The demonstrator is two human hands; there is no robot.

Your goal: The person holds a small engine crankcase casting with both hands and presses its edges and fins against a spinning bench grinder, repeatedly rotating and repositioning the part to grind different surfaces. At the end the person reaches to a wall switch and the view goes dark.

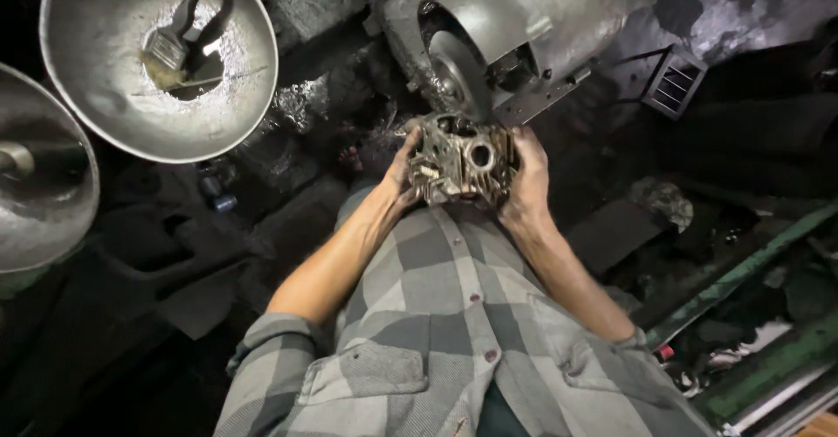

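Metal bowl (105,96) holding a paintbrush (175,40), second bowl (44,184) beside it, small vent grille (674,83)

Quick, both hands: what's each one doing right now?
Left hand: closed on the engine part.
Right hand: closed on the same engine part.

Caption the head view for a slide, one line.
Both hands, left hand and right hand, press a grimy metal engine part against a grinder wheel.
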